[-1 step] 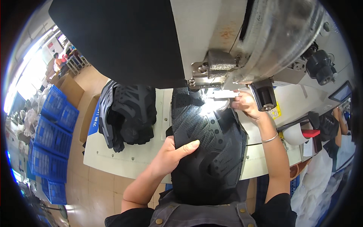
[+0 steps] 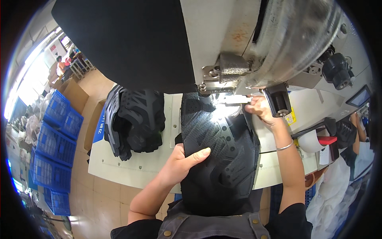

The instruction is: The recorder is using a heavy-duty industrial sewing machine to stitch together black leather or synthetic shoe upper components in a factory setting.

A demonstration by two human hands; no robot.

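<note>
A black, patterned shoe upper (image 2: 223,159) lies under the head of a sewing machine (image 2: 229,73), and its near end hangs toward my lap. My left hand (image 2: 181,163) is closed on its left edge, thumb flat on top. Beside the brightly lit needle area, my right hand (image 2: 260,109) pinches the upper's far right edge. Glare and a pale metal part (image 2: 238,99) partly hide those fingertips. The stitching point itself is washed out by the lamp.
A stack of black shoe uppers (image 2: 137,123) rests on the left of the pale machine table (image 2: 127,173). Blue plastic crates (image 2: 51,139) and a cardboard box (image 2: 73,93) stand at the left. A black cylindrical fitting (image 2: 278,104) sits close to my right hand. Another person's arm (image 2: 358,131) shows at far right.
My right fingers and the edge of the shoe upper beside them have shifted very slightly. My left hand keeps the same grip.
</note>
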